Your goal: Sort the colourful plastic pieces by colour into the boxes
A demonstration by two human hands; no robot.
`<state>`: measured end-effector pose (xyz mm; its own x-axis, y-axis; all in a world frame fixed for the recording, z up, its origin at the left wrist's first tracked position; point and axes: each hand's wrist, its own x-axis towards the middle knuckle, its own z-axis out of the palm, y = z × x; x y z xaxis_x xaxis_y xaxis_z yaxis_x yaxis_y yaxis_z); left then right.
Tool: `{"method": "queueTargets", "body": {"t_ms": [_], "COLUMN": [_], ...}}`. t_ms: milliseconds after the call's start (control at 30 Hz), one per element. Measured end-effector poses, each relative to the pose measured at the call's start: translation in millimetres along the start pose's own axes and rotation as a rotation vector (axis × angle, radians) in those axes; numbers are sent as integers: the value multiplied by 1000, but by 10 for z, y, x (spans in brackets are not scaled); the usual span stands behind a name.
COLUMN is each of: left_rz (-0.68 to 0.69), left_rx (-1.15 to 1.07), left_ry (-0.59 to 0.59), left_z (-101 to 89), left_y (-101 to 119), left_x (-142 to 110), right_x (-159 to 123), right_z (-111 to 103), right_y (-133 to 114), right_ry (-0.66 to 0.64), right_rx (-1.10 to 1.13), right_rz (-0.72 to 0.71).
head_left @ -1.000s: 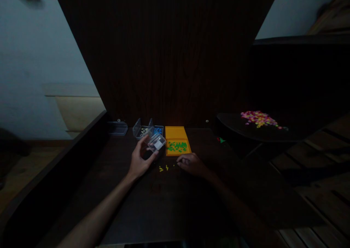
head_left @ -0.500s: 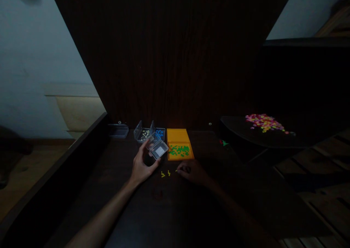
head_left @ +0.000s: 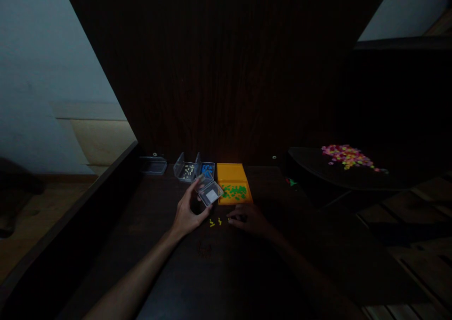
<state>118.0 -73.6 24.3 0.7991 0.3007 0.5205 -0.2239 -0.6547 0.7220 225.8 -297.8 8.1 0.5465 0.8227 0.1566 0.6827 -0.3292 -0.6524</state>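
Observation:
My left hand [head_left: 187, 212] grips a small clear plastic box [head_left: 211, 194] with its hinged lid up. The box is tilted, and a white rectangle shows on its bottom. Low over the dark tabletop, my right hand [head_left: 249, 218] has thumb and forefinger closed about a small yellow piece [head_left: 229, 220]. Between the hands lie more tiny yellow pieces [head_left: 212, 223] in small groups. Just beyond the right hand is an open orange box [head_left: 230, 172] with many green pieces [head_left: 237, 191] in its tray.
Behind the left hand stand open clear boxes, one with pale pieces [head_left: 188, 171], one with blue pieces [head_left: 207, 169]. Another clear box [head_left: 154, 166] sits at the back left. Dark reddish bits [head_left: 205, 249] lie in front. Colourful pieces [head_left: 348, 156] are heaped on the right shelf [head_left: 318, 172].
My left hand and the clear box have shifted slightly right and up. The right hand's fingertips stay low by the yellow pieces, the fingers a little less curled. The view has moved slightly.

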Motion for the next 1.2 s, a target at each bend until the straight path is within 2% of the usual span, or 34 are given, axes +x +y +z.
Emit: {"method": "queueTargets", "body": {"t_ms": [467,767,1067,1133,1200], "left_rz": [81,58,27,37,52], "left_rx": [50,27,1,-9,-2], "left_ry": [-29,-44,-67,-80,-93], "left_z": [0,-1,19,20,19], "left_y": [111,125,99,105,117], "left_x": [-33,-27,-31,-31,-32], "right_x": [21,-19,-1,2,7], "right_z": [-38,-53,-83,-93,-106], "right_y": [-31,-47,-89,-120,-174], "right_ry": [-2,-26,52,108,224], "right_rx": [35,7,51,75,82], "right_rz": [-47,-140,-104,-102,-95]}}
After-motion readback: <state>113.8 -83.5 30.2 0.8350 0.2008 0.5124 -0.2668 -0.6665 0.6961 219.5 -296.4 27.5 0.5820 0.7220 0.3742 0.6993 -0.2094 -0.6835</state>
